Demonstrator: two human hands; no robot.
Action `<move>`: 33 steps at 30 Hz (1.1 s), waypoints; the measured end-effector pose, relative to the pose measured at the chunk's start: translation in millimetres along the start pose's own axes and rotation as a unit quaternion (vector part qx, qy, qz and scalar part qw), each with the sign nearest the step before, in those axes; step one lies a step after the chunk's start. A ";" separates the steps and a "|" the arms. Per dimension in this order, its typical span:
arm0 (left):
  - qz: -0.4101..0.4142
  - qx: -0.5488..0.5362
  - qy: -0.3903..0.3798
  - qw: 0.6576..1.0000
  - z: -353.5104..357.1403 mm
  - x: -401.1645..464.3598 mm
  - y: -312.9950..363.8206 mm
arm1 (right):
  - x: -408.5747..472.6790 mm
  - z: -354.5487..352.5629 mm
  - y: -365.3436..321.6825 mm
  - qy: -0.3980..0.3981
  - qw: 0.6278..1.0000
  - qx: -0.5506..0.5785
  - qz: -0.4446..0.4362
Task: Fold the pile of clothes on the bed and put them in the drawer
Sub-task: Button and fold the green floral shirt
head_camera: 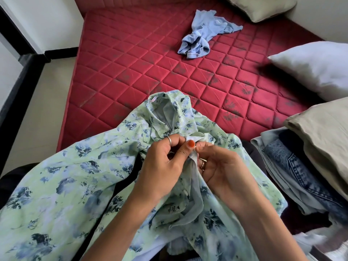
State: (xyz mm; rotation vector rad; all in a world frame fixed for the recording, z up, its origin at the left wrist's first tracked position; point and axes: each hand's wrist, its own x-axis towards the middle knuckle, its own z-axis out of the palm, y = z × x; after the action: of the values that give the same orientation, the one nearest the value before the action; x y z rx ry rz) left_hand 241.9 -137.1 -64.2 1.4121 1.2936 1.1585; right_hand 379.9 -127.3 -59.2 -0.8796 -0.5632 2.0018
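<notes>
A red quilted mattress (150,59) fills most of the view. On its near edge lies a pale green shirt (62,181) with blue leaf prints, spread wide and rumpled, collar pointing away. Pillows (320,68) line the right side, and beside them sits a stack of jeans (293,166). A crumpled light blue garment (203,36) lies well apart, farther up the mattress. The left hand (163,166) and right hand (222,170) meet at the shirt's front just below the collar, fingers closed, both pinching its edge.
</notes>
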 end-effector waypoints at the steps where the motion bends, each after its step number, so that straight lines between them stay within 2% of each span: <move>1: -0.004 0.001 -0.003 1.000 -0.5 3.9 -1.7 | 1.9 -1.2 -2.2 0.000 1.000 -0.006 0.001; 5: -0.008 0.033 0.005 0.999 -2.1 19.6 -2.5 | 4.4 0.7 -5.7 0.066 0.982 -0.150 -0.089; 9: 0.001 0.057 0.011 0.998 -3.6 38.3 3.4 | -2.4 2.2 -2.6 0.167 0.897 -0.329 -0.243; 16: 0.008 0.107 -0.010 0.994 -8.3 64.1 6.4 | -27.3 4.7 6.0 0.214 0.769 -0.443 -0.407; 19: 0.023 0.132 -0.010 0.991 -7.4 68.8 8.4 | -37.2 9.4 15.4 0.215 0.758 -0.461 -0.408; 21: 0.032 0.143 -0.010 0.989 -5.4 69.2 10.4 | -37.1 12.4 25.4 0.214 0.760 -0.501 -0.354; 24: 0.042 0.158 -0.011 0.986 -1.1 66.4 14.8 | -24.9 8.2 36.8 0.228 0.720 -0.603 -0.258; 26: 0.049 0.162 -0.014 0.986 0.9 63.9 18.2 | -15.4 2.7 37.3 0.248 0.702 -0.619 -0.250; 28: 0.058 0.166 -0.012 0.984 2.0 62.9 20.5 | -9.3 -4.0 33.4 0.256 0.722 -0.590 -0.255; 33: 0.058 0.180 -0.006 0.982 2.1 64.1 19.1 | -6.8 -18.2 22.7 0.213 0.835 -0.467 -0.198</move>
State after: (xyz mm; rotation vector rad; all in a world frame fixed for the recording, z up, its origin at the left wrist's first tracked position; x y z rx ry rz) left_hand 249.2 -74.7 -41.0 1.7734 1.4808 1.0216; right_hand 384.3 -144.0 -83.6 -1.5691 -1.3685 1.0234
